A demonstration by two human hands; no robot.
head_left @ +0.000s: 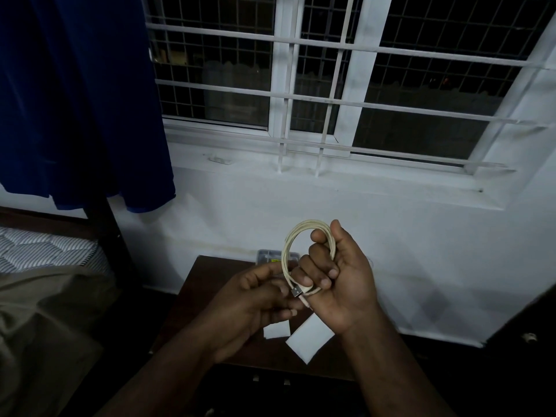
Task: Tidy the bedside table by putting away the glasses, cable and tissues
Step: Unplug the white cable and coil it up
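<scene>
Your right hand (pixel 340 284) is clenched around the coiled cable (pixel 293 251), with the fingers curled through the loops and the thumb up behind them. The coil stands upright above the fist. The USB plug (pixel 297 291) projects from the lower fingers toward your left hand (pixel 258 299). The left hand sits just beside the coil, fingers loosely bent near the plug; whether it pinches a loose end cannot be determined, as the fingers overlap.

Both hands are held above the dark wooden surface (pixel 192 296). On the near part of that surface lie two white tissues (pixel 310 338), one small and one larger, partly hidden by the hands. At the far edge, against the wall, a clear plastic case (pixel 266 256) is visible behind the coil; its contents cannot be identified. No glasses are visible.

Status, as a judgement: the cable appears wound and ready to stow, but is not yet put away. The tissues remain to be cleared. The glasses step cannot be confirmed.
</scene>
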